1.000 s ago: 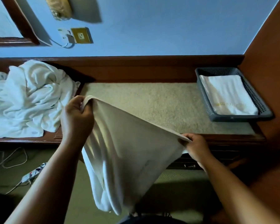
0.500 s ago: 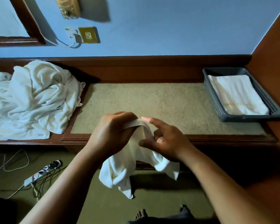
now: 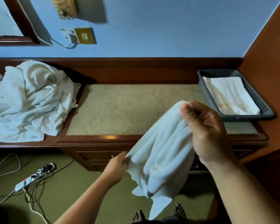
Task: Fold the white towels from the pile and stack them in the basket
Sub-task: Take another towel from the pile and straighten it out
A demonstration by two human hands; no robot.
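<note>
A white towel [image 3: 160, 152] hangs doubled over in front of the desk edge. My right hand [image 3: 205, 126] pinches its gathered top corners, raised above the desk's front right. Lower down, my left hand [image 3: 118, 165] grips the towel's left edge in front of the drawers. The pile of crumpled white towels [image 3: 27, 101] lies on the desk's left end. A grey mesh basket [image 3: 205, 94] stands at the right end and holds a folded white towel [image 3: 231, 96].
The desk has a beige carpeted top [image 3: 128, 109] with a wooden rim. An orange-brown cabinet side [image 3: 268, 65] closes the right. On the green floor lie a power strip [image 3: 34, 176] and tangled cables. My bare feet show at the bottom.
The towel was spread between both hands, then its corners were brought together. Now my right hand holds the joined corners higher and to the right, while my left hand has slid down the edge.
</note>
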